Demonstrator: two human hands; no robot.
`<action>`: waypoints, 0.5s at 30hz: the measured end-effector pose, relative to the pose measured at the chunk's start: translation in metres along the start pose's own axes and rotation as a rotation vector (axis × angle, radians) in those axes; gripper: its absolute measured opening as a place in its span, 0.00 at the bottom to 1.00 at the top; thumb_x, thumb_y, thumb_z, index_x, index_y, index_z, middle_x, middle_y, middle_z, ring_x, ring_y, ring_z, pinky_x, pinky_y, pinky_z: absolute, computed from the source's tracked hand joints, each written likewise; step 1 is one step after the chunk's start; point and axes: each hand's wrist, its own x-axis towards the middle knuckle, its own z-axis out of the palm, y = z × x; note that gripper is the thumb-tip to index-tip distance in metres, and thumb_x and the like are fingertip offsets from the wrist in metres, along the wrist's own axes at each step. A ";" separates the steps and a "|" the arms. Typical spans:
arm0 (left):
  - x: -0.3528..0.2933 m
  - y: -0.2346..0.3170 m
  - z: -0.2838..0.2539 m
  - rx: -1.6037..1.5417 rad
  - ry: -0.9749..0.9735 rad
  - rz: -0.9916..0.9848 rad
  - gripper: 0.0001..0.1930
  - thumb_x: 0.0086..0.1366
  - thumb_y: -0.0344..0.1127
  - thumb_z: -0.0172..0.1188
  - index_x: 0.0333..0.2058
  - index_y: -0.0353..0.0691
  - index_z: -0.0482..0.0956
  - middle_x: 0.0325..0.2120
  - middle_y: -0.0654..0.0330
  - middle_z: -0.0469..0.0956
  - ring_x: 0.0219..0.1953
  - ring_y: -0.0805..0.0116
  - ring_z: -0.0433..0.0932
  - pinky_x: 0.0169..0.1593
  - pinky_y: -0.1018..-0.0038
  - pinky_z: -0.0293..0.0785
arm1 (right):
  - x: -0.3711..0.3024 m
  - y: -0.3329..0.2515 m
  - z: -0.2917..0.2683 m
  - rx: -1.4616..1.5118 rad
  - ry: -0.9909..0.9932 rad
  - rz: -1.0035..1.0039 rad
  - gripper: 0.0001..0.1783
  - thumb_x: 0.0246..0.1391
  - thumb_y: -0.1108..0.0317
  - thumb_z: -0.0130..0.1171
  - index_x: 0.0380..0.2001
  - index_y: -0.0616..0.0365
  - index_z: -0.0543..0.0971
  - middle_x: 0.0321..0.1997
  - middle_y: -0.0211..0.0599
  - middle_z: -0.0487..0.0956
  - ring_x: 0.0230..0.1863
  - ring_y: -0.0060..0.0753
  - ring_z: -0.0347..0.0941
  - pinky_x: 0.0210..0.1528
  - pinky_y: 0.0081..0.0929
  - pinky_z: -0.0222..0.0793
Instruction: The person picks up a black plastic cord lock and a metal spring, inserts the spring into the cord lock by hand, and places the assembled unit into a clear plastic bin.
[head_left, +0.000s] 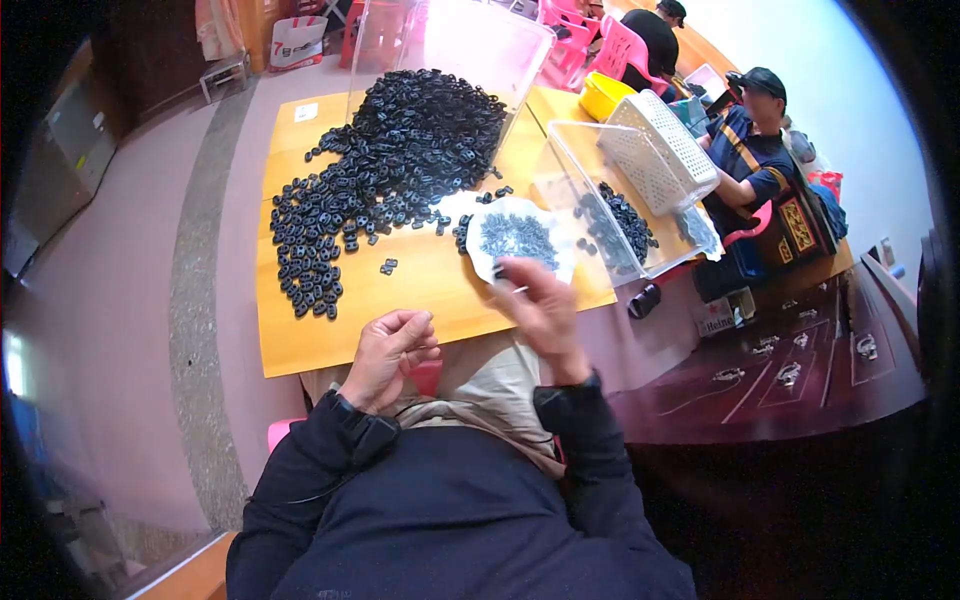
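My left hand (388, 358) is held just off the table's front edge, thumb pressed to curled fingers. Whatever it pinches, if anything, is hidden. Smeared by motion, my right hand (545, 315) reaches over the near rim of a white dish (487, 264). Its fingers look drawn together, with a dark speck at the tips that I cannot make out. Small silvery-grey parts (518, 236) fill the middle of the dish. A great heap of small black plastic pieces with holes (430, 130) covers the table's far side. Two or more such pieces (388, 267) lie apart, between the heap and my left hand.
The large clear box (520, 75) lies tipped behind the heap. Right of the dish, another clear bin (655, 262) holds more black pieces beside a white perforated basket (660, 150). A yellow bowl (605, 97) stands farther back. A person in a cap (755, 150) sits at right.
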 end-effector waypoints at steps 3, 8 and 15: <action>-0.004 0.004 0.004 0.026 0.032 -0.012 0.06 0.65 0.35 0.59 0.35 0.39 0.77 0.26 0.66 0.76 0.29 0.77 0.75 0.36 0.78 0.77 | 0.020 -0.018 -0.057 -0.319 0.322 -0.162 0.15 0.54 0.77 0.55 0.46 0.65 0.76 0.34 0.33 0.77 0.31 0.20 0.73 0.33 0.18 0.70; -0.002 0.004 0.006 0.026 0.005 -0.019 0.06 0.65 0.34 0.58 0.35 0.38 0.77 0.27 0.66 0.75 0.29 0.78 0.74 0.35 0.78 0.77 | 0.053 -0.022 -0.133 -1.046 0.498 -0.221 0.14 0.54 0.75 0.56 0.45 0.67 0.76 0.33 0.37 0.77 0.30 0.24 0.73 0.32 0.22 0.69; -0.002 -0.001 0.003 -0.009 0.060 0.027 0.06 0.64 0.33 0.59 0.35 0.37 0.77 0.26 0.65 0.76 0.27 0.77 0.76 0.32 0.79 0.77 | 0.045 -0.008 -0.044 -0.445 0.120 -0.267 0.09 0.53 0.77 0.57 0.39 0.63 0.78 0.31 0.37 0.77 0.29 0.23 0.73 0.30 0.20 0.69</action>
